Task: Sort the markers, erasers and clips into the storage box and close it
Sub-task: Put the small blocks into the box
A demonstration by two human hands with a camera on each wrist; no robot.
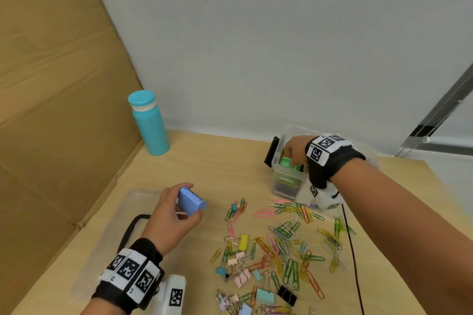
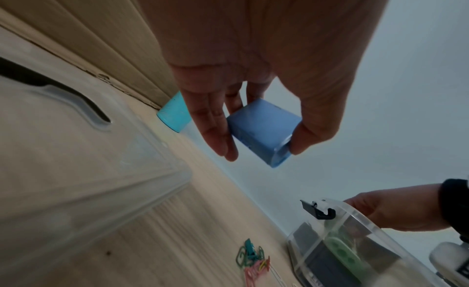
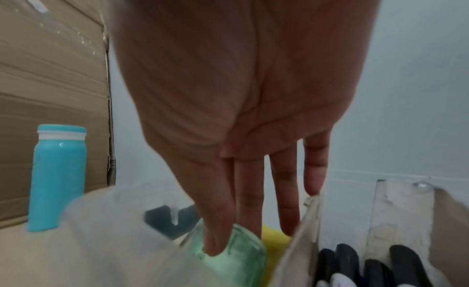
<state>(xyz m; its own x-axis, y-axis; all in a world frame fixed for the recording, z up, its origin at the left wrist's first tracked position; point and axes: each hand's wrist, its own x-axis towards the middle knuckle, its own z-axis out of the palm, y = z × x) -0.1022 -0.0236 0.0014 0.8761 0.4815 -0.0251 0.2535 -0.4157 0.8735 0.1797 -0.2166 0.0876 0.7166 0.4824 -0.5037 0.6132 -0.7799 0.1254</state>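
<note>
My left hand (image 1: pixel 191 201) holds a blue eraser (image 1: pixel 188 198) in the air between thumb and fingers, above the clear lid (image 1: pixel 120 215); in the left wrist view my left hand (image 2: pixel 264 149) grips the same blue eraser (image 2: pixel 261 127). My right hand (image 1: pixel 291 157) reaches into the clear storage box (image 1: pixel 280 181) and pinches a green eraser (image 1: pixel 288 162) at its left end. The right wrist view shows the thumb on the green eraser (image 3: pixel 238 259), a yellow eraser (image 3: pixel 274 239) behind it, and dark markers (image 3: pixel 380 269) past a divider. Coloured paper clips and binder clips (image 1: pixel 281 250) lie loose on the table.
A teal bottle (image 1: pixel 149 123) stands at the back left beside a cardboard sheet (image 1: pixel 51 84). The lid's black handle (image 1: pixel 129 227) lies under my left wrist. A black cable (image 1: pixel 354 250) runs along the right of the clip pile. A white wall closes the back.
</note>
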